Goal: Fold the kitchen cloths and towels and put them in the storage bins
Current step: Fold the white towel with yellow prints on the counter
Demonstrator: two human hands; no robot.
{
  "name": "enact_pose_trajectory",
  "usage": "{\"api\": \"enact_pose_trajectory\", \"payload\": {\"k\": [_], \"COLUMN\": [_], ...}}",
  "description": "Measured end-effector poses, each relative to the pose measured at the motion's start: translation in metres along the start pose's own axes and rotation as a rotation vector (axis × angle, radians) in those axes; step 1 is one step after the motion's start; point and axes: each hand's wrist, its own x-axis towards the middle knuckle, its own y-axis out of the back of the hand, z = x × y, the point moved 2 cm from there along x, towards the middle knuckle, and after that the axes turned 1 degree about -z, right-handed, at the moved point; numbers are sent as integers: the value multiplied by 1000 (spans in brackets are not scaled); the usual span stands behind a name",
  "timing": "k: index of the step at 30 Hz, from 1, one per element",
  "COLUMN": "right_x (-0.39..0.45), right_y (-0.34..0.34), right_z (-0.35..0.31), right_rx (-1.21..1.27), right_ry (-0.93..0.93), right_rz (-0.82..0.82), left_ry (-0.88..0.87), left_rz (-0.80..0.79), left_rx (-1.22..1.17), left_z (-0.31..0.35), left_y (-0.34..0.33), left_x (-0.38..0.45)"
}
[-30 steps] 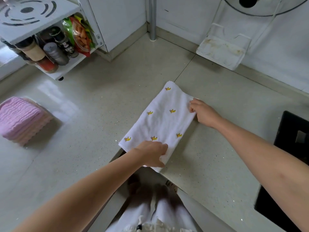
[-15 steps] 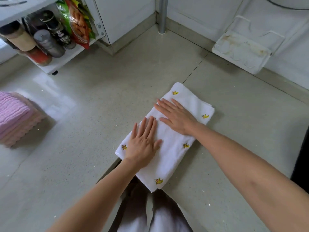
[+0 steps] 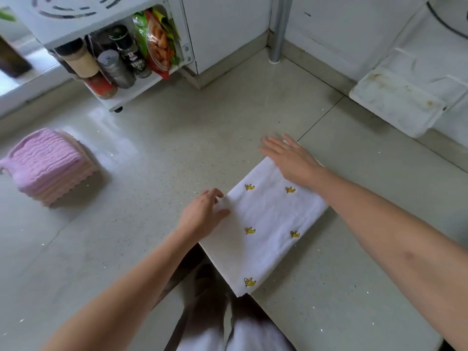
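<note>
**Towel laid flat at the counter corner, both hands at its far end**

Towel, white with small yellow banana prints, lies folded into a long strip on the pale counter, its near end reaching the counter's inner corner edge just above the person's lap. That placement looks deliberate: the flat surface lets the layers stay aligned while the next fold is made.

The left hand sits at the strip's left edge, fingers curled against the hem and apparently pinching it, though the grip itself is partly hidden. The right hand is spread, fingers straight and apart, over the far end of the towel; whether the palm presses or only hovers cannot be told. Together they seem set to square the edge or take the far end for another fold toward the body.

A stack of pink cloths rests well apart on the left of the counter, seemingly already folded. Behind it a small white rack holds spice jars and a snack bag. No storage bin is visible, so stowing looks some way off.
</note>
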Motion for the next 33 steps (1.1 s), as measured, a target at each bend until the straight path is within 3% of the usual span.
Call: {"api": "enact_pose_trajectory", "payload": {"k": [3,6,9,13,15,16,18,20,21,24,33], "right_x": [-10,-44,-90,-141,-148,-145,-137,-128,-125,-121,-114], "right_y": [14,29,39,23,15,15,23,30,31,36,49], "right_z": [-23,-73,-138,-204,-214,-212,-195,-168,-154,-123,-124], "right_rx": [316,624,777,375,231,261,552,974,1109,1343,1384], "right_ry": [-99,-102,39,319,316,282,110,-248,-440,-786,-809], "right_rz": [81,201,93,-93,-113,-81,-45,-59,17,194,278], "left_ry": [-181,-218,-290,-403,-447,-462,-488,-507,-502,-412,-408], "left_rz": [-149,-255,-318,-410,-387,-374,-364,-360,-355,-326,-120], "left_rx": [27,-165,-220,-66,7,39,79,87,78,13,136], "left_z": [-12,-30,-47,-60,-60,-59,-56,-51,-49,-45,-28], "left_y": [10,24,33,33,32,31,30,32,34,36,36], "left_x": [-8,-25,-44,-51,-47,-44,-37,-32,-30,-25,-31]}}
